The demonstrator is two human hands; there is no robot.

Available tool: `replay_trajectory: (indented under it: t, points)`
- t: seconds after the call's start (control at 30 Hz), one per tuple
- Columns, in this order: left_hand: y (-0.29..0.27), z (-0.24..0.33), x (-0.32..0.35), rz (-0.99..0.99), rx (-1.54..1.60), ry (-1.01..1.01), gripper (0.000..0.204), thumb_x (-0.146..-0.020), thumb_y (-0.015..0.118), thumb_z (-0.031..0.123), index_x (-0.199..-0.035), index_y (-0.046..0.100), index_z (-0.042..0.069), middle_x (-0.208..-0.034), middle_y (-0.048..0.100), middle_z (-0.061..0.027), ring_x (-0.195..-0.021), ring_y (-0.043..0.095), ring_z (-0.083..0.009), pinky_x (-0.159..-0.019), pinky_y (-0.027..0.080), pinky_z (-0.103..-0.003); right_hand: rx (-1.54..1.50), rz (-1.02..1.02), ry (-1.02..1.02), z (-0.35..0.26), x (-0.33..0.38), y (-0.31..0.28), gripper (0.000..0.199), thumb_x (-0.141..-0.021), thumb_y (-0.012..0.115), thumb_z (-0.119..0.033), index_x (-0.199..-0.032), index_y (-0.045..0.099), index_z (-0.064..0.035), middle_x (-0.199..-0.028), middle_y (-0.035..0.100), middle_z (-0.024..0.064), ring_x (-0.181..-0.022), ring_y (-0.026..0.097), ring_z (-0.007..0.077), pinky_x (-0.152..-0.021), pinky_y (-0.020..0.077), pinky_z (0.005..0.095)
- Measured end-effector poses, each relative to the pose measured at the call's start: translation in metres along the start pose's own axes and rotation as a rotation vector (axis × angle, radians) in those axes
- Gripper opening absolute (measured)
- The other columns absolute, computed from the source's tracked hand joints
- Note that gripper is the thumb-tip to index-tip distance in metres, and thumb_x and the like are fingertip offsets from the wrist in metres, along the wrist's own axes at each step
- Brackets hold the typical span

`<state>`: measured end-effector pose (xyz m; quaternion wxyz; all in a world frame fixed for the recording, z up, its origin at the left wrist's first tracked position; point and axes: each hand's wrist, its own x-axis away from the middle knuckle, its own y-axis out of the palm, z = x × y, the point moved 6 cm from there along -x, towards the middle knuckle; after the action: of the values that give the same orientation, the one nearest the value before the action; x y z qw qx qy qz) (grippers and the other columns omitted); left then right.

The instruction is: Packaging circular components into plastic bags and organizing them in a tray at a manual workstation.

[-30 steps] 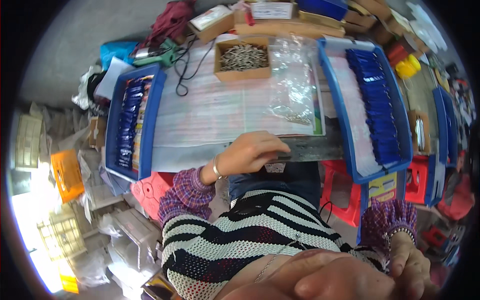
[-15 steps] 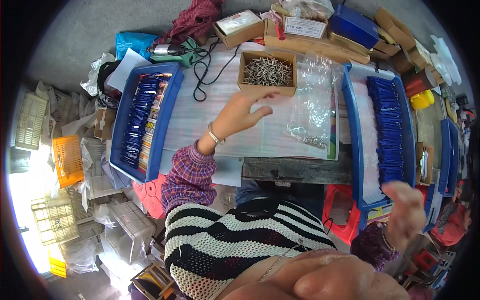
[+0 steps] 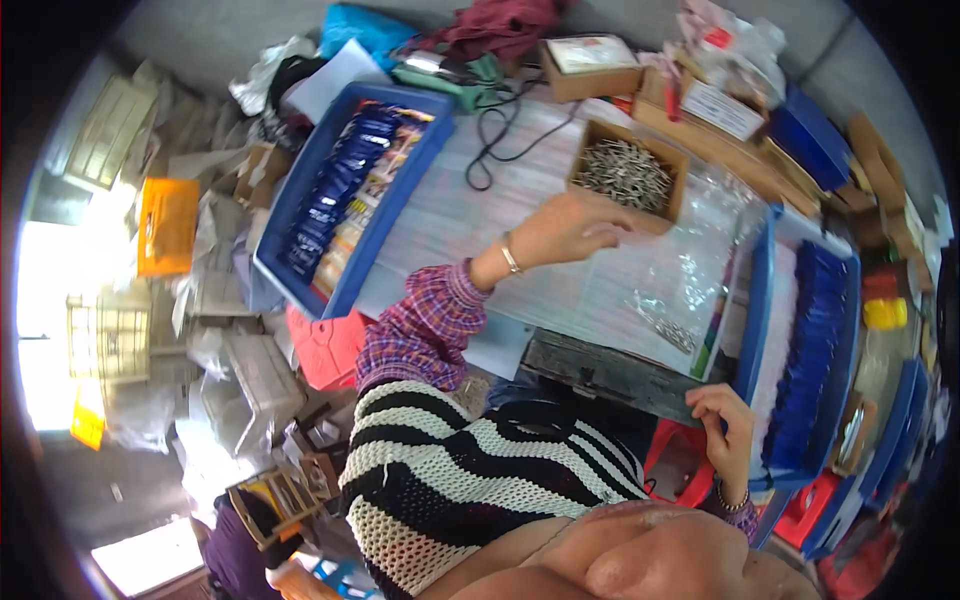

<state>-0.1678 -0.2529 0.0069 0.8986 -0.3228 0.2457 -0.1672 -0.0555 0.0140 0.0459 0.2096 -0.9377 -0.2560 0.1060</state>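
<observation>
My left hand (image 3: 568,232) reaches over the table beside the near side of an open cardboard box (image 3: 668,222). Its fingers are stretched out and slightly smeared; nothing shows in them. Inside the box lies a heap of silvery rivet-like metal pins (image 3: 625,172). My right hand (image 3: 728,430) is by the dark front edge of the table (image 3: 610,375), left of the right blue tray (image 3: 750,330). Its fingers are loosely bent and apart, with nothing visible between them. A clear plastic bag (image 3: 690,250) with small metal pieces (image 3: 668,330) lies between the box and that tray.
Slim dark blue pieces (image 3: 808,340) line the right tray; similar ones (image 3: 345,185) fill the left blue tray (image 3: 408,210). A black cord (image 3: 482,150) curls on the table. Boxes (image 3: 590,75) stand along the back. Red stools (image 3: 325,345) and stacked crates (image 3: 262,375) are below.
The whole view has turned, so the table appears tilted. My right hand has moved left, from the near end of the right tray toward the table edge. My left hand remains near the box.
</observation>
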Motion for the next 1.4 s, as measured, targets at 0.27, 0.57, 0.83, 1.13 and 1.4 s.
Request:
replay_trajectory:
  t: [0.27, 0.57, 0.83, 1.13, 1.4]
  points:
    - [0.010, 0.027, 0.059, -0.123, 0.133, -0.117, 0.023, -0.078, 0.062, 0.015, -0.099, 0.064, 0.007, -0.098, 0.066, -0.0074, -0.089, 0.062, -0.0256, -0.077, 0.048, -0.036, 0.085, -0.011, 0.020, 0.005, 0.002, 0.012, 0.015, -0.072, 0.049, 0.016, -0.076, 0.055, 0.0023, -0.082, 0.060, 0.0134, -0.077, 0.061, 0.0250, -0.067, 0.0465, 0.0279]
    - [0.021, 0.035, 0.115, -0.179, 0.159, -0.260, 0.026, -0.077, 0.064, 0.010, -0.103, 0.064, 0.006, -0.096, 0.066, -0.0111, -0.084, 0.062, -0.0298, -0.077, 0.048, -0.035, 0.138, -0.013, -0.010, 0.004, -0.013, 0.009, 0.013, -0.073, 0.061, 0.009, -0.083, 0.058, 0.0019, -0.089, 0.063, 0.0121, -0.082, 0.062, 0.0266, -0.070, 0.0488, 0.0320]
    - [0.063, 0.038, 0.138, -0.038, 0.059, -0.311, 0.018, -0.073, 0.064, 0.005, -0.091, 0.065, 0.005, -0.085, 0.064, -0.0103, -0.077, 0.058, -0.0290, -0.070, 0.046, -0.035, 0.377, 0.133, -0.127, -0.001, -0.031, -0.063, 0.026, -0.073, 0.060, 0.006, -0.097, 0.061, -0.0012, -0.100, 0.062, 0.0115, -0.092, 0.061, 0.0273, -0.079, 0.0482, 0.0314]
    - [0.071, 0.048, 0.153, 0.230, -0.118, -0.251, 0.015, -0.071, 0.060, -0.001, -0.083, 0.064, 0.007, -0.080, 0.062, -0.0088, -0.075, 0.057, -0.0273, -0.069, 0.042, -0.036, 0.536, 0.385, -0.076, 0.085, -0.161, -0.203, 0.072, -0.077, 0.069, -0.012, -0.140, 0.034, -0.0118, -0.138, 0.040, 0.0092, -0.120, 0.045, 0.0225, -0.095, 0.0409, 0.0347]
    - [0.073, 0.046, 0.149, 0.206, -0.114, -0.247, 0.016, -0.070, 0.060, -0.002, -0.082, 0.064, 0.008, -0.079, 0.061, -0.0086, -0.073, 0.057, -0.0268, -0.068, 0.041, -0.035, 0.180, 0.535, -0.055, 0.167, -0.240, -0.243, 0.108, -0.063, 0.083, -0.028, -0.144, 0.017, -0.0018, -0.143, 0.030, 0.0202, -0.128, 0.036, 0.0264, -0.108, 0.0232, 0.0308]
